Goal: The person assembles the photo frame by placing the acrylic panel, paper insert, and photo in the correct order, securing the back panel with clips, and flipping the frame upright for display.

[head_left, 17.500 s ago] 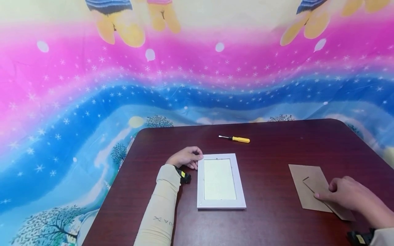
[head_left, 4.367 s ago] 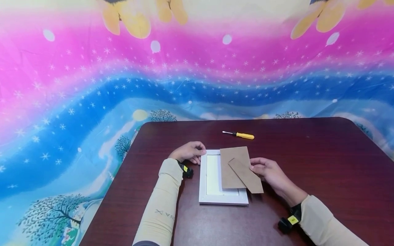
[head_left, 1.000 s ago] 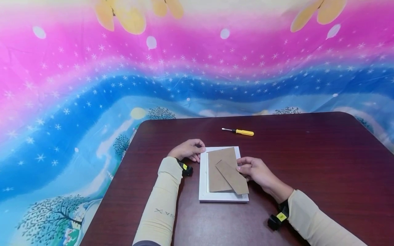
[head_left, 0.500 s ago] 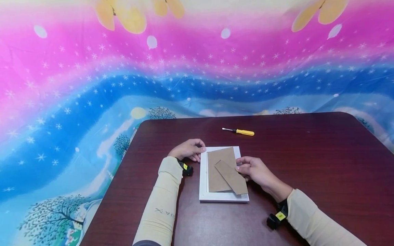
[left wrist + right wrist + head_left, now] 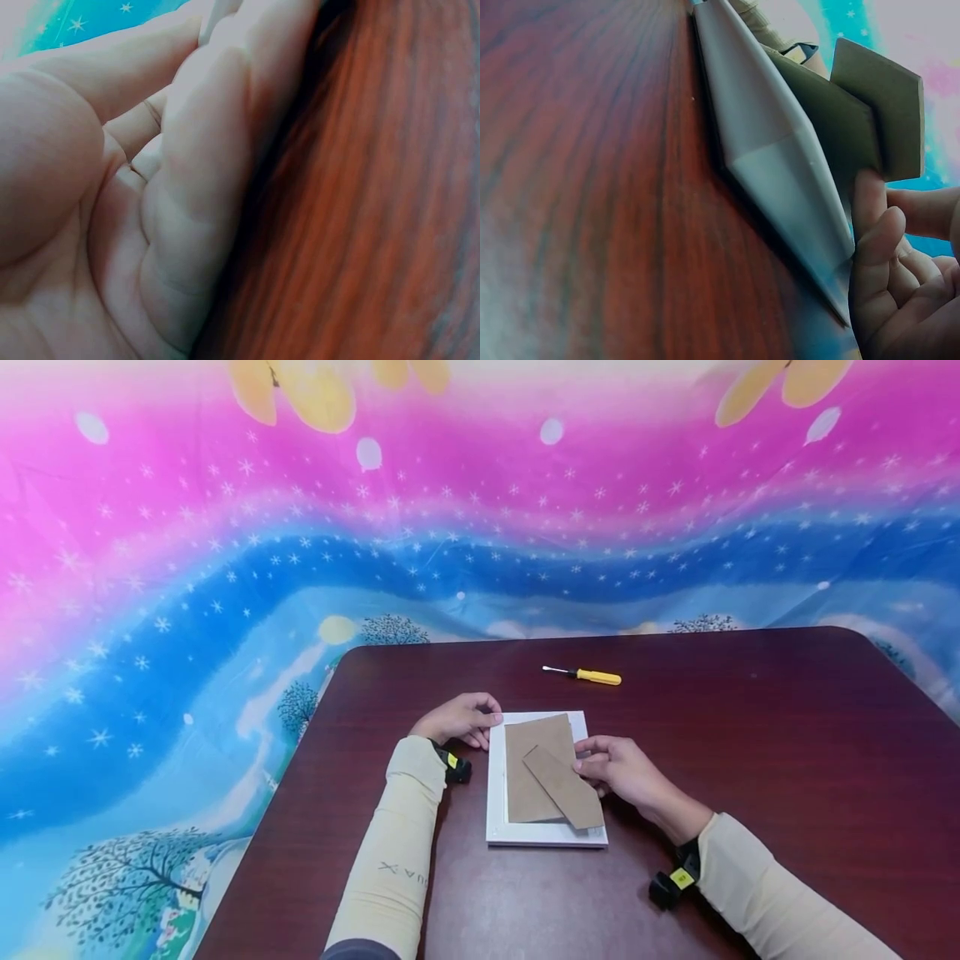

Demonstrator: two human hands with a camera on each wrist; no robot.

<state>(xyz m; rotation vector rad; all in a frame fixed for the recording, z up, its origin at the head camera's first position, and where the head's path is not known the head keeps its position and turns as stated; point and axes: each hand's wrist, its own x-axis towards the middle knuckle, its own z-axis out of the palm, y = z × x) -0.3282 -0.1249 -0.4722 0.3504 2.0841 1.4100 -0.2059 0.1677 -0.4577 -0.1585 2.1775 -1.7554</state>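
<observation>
A white picture frame (image 5: 547, 835) lies flat on the table. At its far left corner my left hand (image 5: 453, 718) pinches the edge between thumb and fingers; the left wrist view shows mostly that hand's palm. Over the opening sits a brown backing board (image 5: 528, 785), slightly askew, with its stand leg (image 5: 566, 789) slanting across it. My right hand (image 5: 630, 777) holds the board by its right edge. In the right wrist view the backing board (image 5: 825, 112) is tilted up from the frame (image 5: 780, 157), and the leg (image 5: 892, 105) sticks out above it.
Beyond the frame lies a screwdriver (image 5: 596, 677) with a yellow handle, its tip pointing left. The dark wood table (image 5: 750, 735) ends at a printed backdrop cloth (image 5: 480, 552) behind.
The backing board was on the table at the right; my right hand has brought it left over the frame. My left hand keeps the same corner. In the last second the board barely moves.
</observation>
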